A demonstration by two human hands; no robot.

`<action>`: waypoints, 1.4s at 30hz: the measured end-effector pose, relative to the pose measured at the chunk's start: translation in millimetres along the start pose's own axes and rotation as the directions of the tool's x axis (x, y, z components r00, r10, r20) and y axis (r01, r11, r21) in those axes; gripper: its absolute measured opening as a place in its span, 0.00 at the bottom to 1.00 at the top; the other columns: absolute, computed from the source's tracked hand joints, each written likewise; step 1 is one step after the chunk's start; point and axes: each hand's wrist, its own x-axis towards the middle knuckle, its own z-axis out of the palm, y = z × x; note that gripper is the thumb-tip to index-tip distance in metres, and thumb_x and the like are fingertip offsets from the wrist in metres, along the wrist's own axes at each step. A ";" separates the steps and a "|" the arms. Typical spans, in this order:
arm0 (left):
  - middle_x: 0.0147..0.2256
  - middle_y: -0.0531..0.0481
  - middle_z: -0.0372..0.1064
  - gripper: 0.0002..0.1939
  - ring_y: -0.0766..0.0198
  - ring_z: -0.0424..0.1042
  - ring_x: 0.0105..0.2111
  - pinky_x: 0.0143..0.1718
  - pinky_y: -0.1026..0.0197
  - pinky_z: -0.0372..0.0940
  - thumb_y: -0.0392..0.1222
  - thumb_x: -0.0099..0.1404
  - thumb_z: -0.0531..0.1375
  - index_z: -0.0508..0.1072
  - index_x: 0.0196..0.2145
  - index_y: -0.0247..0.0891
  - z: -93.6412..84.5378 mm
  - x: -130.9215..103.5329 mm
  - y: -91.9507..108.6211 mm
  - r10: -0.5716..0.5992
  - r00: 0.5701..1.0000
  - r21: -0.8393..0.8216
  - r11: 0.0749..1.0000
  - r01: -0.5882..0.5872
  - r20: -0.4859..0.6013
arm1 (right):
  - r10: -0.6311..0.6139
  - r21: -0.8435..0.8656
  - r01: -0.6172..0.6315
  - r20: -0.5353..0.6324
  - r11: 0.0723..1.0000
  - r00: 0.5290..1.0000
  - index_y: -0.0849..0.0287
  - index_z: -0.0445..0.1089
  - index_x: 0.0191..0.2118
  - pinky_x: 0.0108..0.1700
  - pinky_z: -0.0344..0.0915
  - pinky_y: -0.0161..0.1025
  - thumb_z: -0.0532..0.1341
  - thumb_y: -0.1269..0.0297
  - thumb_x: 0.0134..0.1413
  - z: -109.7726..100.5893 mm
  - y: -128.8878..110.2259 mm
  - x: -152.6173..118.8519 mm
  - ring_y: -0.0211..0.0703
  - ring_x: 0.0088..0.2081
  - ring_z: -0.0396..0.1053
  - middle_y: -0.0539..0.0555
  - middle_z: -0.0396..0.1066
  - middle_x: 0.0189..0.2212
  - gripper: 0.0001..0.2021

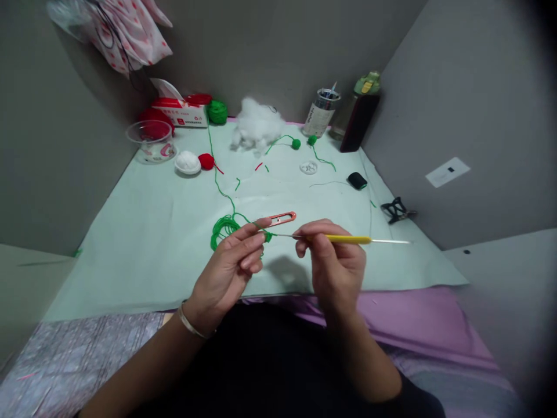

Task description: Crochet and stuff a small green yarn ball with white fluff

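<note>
My left hand point(235, 261) pinches a small green crocheted piece point(268, 237) between thumb and fingers, with green yarn running over its index finger. Closed around the yellow handle of a crochet hook point(348, 238) is my right hand point(337, 261). The hook's thin metal shaft points left and its tip meets the green piece; another metal end sticks out to the right. A loose coil of green yarn point(221, 229) lies behind my left hand. Just beyond my fingertips rests an orange tool point(288, 217), partly hidden by them.
A green yarn ball point(217, 112), white stuffing point(256, 125), a tissue box point(191, 114) and a clear tub point(152, 145) stand along the back. Further right are a pen can point(319, 116), a bottle point(343, 119), a dark phone point(360, 123) and a black clip point(395, 210).
</note>
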 end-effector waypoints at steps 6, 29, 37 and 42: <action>0.30 0.57 0.64 0.17 0.79 0.54 0.19 0.23 0.72 0.67 0.35 0.65 0.69 0.81 0.52 0.41 2.6 -4.3 -5.2 0.081 0.994 0.197 0.976 -0.094 0.075 | 0.065 0.012 -0.067 0.121 0.998 0.991 0.53 0.80 0.43 0.36 0.72 0.41 0.63 0.65 0.68 1.5 1.8 1.7 0.40 0.33 0.73 0.53 0.79 0.37 0.07; 0.32 0.55 0.69 0.15 0.79 0.54 0.18 0.19 0.71 0.65 0.35 0.61 0.71 0.82 0.47 0.38 7.2 -3.0 -3.7 0.059 0.995 0.177 0.982 -0.072 0.080 | -0.020 -0.039 0.025 0.128 0.999 0.992 0.51 0.80 0.45 0.39 0.75 0.45 0.61 0.66 0.69 4.1 -1.7 -0.4 0.44 0.39 0.76 0.53 0.80 0.40 0.09; 0.22 0.60 0.57 0.16 0.77 0.49 0.17 0.18 0.73 0.60 0.36 0.61 0.72 0.83 0.48 0.35 3.5 -0.8 -3.6 0.006 0.999 0.077 0.997 -0.008 0.032 | -0.305 -0.423 0.403 0.282 0.811 0.910 0.48 0.78 0.55 0.45 0.77 0.46 0.65 0.74 0.64 -1.7 4.4 -10.5 0.48 0.46 0.77 0.57 0.79 0.48 0.18; 0.24 0.60 0.56 0.11 0.79 0.46 0.18 0.17 0.77 0.55 0.33 0.61 0.71 0.84 0.43 0.33 1.0 0.4 1.3 0.000 1.000 -0.010 1.000 0.000 -0.025 | -0.039 -0.076 0.042 0.035 0.996 0.999 0.50 0.80 0.45 0.34 0.73 0.42 0.60 0.69 0.69 -2.0 -1.1 -1.0 0.40 0.32 0.73 0.52 0.76 0.37 0.11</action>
